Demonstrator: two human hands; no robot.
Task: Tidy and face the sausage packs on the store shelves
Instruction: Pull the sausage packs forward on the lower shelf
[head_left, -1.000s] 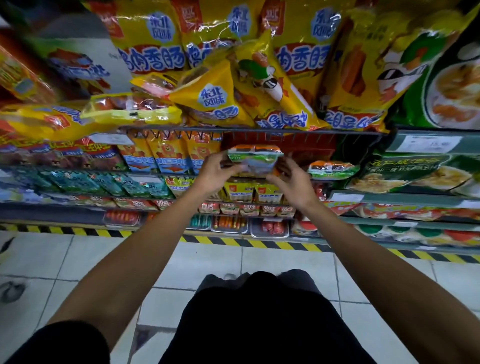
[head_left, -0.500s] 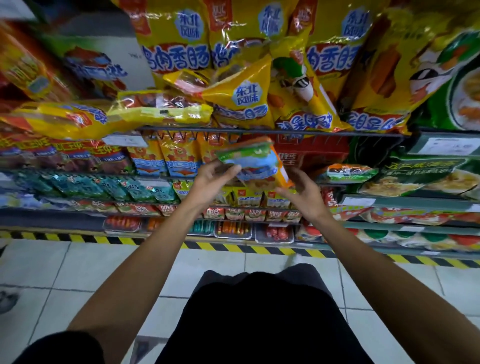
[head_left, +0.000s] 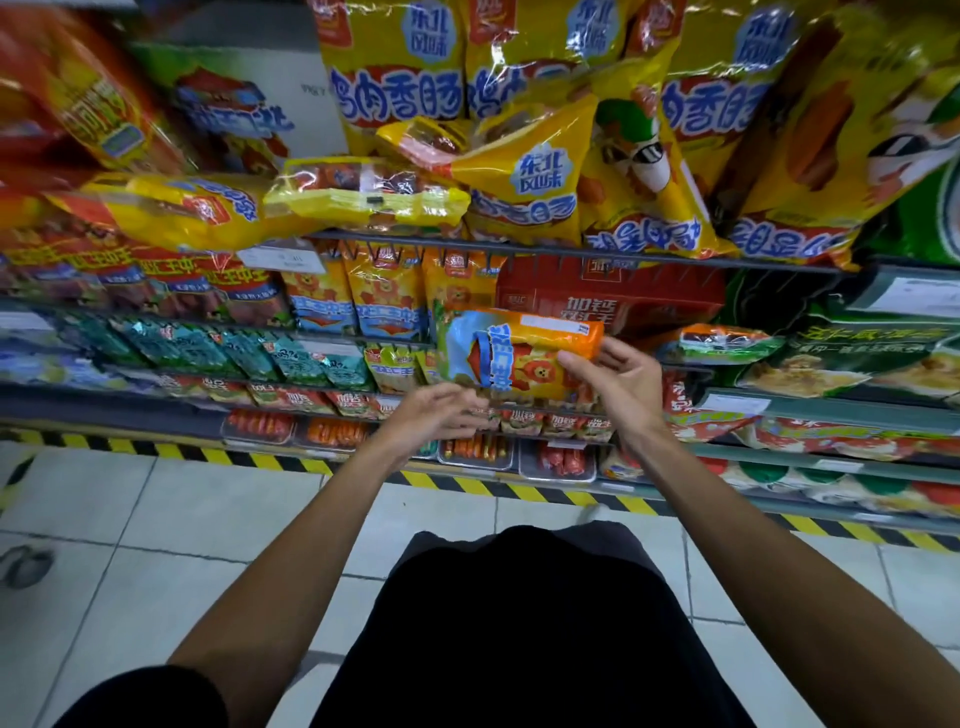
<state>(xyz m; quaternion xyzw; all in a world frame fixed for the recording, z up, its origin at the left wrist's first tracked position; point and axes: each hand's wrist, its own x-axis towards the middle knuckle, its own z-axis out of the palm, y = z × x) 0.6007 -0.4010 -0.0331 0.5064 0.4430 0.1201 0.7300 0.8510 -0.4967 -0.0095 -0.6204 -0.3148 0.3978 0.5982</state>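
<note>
The right hand (head_left: 621, 387) has its fingers and thumb curled round the right end of an orange sausage pack (head_left: 517, 356), so that grip is closed on the pack. The pack is turned sideways, lion picture and blue banner facing the camera, held up in the air in front of the middle shelves, just below a red carton (head_left: 608, 299) and right of the hanging lion packs (head_left: 387, 293).

The left hand (head_left: 439, 415) sits lower and a bit to the left, fingers loosely spread and holding nothing, so its grip is open. It's blurry, and I can't tell if the fingertips touch the pack's bottom edge or just miss it.

Up top, big yellow sausage bags (head_left: 519, 176) are piled crooked on the wire shelf (head_left: 571, 252), some flat, some tipped. Teal packs (head_left: 218, 348) line the shelf to the left, trays of red sausages (head_left: 260, 423) sit along the bottom row, and another orange and green pack (head_left: 722, 340) lies flat off to the right. Yellow and black hazard tape (head_left: 519, 488) runs along the shelf base over the white tile floor (head_left: 156, 519).
</note>
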